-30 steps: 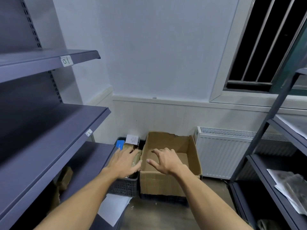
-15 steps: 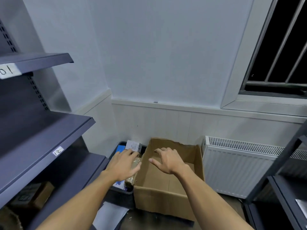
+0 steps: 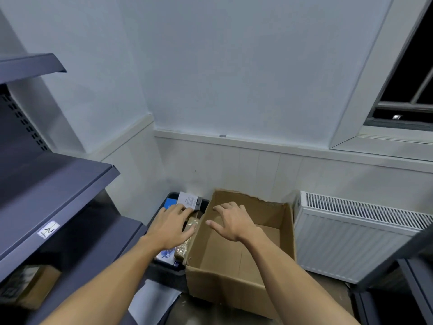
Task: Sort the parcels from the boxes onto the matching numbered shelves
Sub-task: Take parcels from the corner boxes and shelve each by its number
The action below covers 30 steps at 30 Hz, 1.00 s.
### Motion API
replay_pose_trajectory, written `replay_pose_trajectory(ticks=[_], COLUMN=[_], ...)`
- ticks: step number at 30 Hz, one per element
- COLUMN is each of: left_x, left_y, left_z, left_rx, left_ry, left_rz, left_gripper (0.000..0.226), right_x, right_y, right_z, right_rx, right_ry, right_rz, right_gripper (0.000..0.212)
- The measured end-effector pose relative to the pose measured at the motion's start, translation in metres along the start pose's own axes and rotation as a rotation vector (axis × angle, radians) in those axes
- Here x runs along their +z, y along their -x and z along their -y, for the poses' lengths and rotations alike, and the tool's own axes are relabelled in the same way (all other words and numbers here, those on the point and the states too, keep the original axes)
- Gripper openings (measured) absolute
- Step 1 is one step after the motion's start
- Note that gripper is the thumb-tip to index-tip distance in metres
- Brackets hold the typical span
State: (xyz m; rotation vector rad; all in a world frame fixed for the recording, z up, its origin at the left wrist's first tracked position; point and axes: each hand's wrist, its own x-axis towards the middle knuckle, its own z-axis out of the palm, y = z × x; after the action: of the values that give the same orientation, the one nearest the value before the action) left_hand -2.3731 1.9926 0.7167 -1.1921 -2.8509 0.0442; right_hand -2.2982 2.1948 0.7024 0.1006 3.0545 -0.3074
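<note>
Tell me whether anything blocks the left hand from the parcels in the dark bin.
Nothing visible does. The left hand hovers over the dark bin, fingertips at the white-labelled parcel, with the brown parcel just below its thumb. The cardboard box stands beside the bin, not in the path.

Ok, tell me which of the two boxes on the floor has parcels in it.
The dark bin, left of the cardboard box and under the left hand: parcels lie in it. The cardboard box's visible floor is bare.
</note>
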Motion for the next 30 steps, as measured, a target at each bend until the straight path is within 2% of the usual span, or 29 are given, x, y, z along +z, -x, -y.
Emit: replay_pose_trajectory(ticks=[3,10,18,30], left_x=[0.014,0.035,0.070,0.128], left_y=[-0.022,-0.074,-0.118,-0.136], left_z=[0.016,0.062,0.124,0.146], left_rx=[-0.009,-0.075,-0.118,-0.228], left_ry=[0.004,0.068,0.129,0.171], left_rz=[0.024,0.058,0.081,0.227], left_gripper=[0.080,0.088,0.084,0.086], right_x=[0.002,0.003,0.022,0.081], right_y=[-0.025,-0.102,-0.194,-0.255], right_z=[-0.010,-0.013,0.012,-0.009], right_rx=[0.009,-0.010,-0.079,-0.140], right_ry=[-0.004,0.009,-0.012,-0.054], right_rz=[0.022,0.068,0.098,0.253], right_gripper=[0.066,0.064,0.062,0.059])
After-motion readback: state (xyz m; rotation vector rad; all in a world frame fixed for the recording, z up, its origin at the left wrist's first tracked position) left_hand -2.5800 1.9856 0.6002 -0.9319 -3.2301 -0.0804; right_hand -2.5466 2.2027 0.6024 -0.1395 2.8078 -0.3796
